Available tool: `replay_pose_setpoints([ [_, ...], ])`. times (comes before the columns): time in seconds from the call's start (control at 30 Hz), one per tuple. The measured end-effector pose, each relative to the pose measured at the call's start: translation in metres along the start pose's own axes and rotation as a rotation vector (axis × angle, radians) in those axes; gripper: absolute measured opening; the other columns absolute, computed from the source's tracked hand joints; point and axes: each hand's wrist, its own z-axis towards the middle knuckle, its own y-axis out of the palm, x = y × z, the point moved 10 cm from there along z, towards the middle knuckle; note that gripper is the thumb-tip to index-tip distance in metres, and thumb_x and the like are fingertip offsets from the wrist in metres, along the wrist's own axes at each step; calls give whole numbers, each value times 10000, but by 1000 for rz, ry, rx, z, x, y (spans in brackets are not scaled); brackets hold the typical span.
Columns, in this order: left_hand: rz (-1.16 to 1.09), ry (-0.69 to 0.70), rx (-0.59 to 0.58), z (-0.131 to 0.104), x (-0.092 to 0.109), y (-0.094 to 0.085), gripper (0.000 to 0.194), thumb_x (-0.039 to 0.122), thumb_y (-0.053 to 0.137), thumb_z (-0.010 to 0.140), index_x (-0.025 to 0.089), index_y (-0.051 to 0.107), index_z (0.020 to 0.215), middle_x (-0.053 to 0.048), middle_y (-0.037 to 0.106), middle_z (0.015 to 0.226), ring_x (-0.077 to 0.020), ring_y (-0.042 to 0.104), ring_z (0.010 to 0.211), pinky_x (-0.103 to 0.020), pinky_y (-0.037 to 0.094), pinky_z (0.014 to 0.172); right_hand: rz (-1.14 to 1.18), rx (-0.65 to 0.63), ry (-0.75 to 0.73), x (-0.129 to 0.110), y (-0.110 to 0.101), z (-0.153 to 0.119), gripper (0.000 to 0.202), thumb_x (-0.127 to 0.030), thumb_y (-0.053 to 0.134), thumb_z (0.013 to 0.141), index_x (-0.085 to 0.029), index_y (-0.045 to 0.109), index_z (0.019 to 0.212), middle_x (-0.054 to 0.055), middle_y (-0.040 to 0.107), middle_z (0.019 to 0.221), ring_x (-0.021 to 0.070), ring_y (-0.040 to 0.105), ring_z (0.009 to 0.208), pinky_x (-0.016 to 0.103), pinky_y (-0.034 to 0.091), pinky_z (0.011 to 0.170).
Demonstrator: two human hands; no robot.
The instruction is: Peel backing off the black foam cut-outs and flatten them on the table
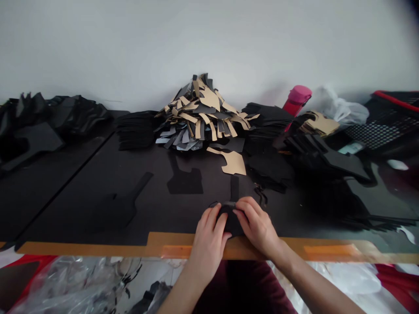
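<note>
At the table's front edge, both my hands are on a black cut-out piece point(234, 226) with a narrow strip point(235, 187) pointing away from me. My left hand point(211, 226) has its fingers bent down onto the piece's left part, with the thumb close to it. The fingers of my right hand point(257, 222) are closed in a pinch at its upper right edge. My fingers cover much of the piece. Just beyond lies a tan cut-out piece point(236, 162). Flat to the left rest a black cut-out point(186, 181) and another dark cut-out point(121, 205).
Against the wall stands a heap of tan and black pieces point(199, 113), between a black stack point(135, 128) and another black stack point(266, 120). More dark pieces point(65, 113) lie far left. Rightward are a pink bottle point(296, 98), a plastic bag point(347, 109) and a black basket point(389, 120).
</note>
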Motion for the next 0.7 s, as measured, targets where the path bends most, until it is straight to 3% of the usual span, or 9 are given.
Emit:
replay_pose_setpoints([
  [0.17,-50,-12,-14,1,-2,1,496,152,604,785,158,400,1237,-128,420,1348,-276,397,1217,-479,418,972,10,-20,40,14,6,-5,64,-158,413,915,-188,446,962,62,527,905,148,559,796,254,485,674],
  [0.3,-155,-31,-68,4,-7,-1,755,186,702,706,168,277,1330,-133,408,1349,-268,383,1226,-457,395,1006,25,-37,72,16,7,-3,45,-156,411,912,-184,434,938,56,508,893,142,534,772,254,466,672],
  [0.47,-303,-68,-104,8,-21,-7,701,168,636,769,222,244,1347,-102,441,1286,-210,396,1227,-396,393,1020,83,-49,136,6,3,11,61,-127,441,873,-175,459,905,46,509,855,139,516,750,250,456,681],
  [0.7,-290,-37,-82,5,-25,-8,857,122,686,690,231,176,1370,-122,435,1295,-257,405,1232,-456,407,996,217,-113,201,-12,13,24,74,-137,474,847,-182,491,904,29,534,827,123,520,700,240,464,656],
])
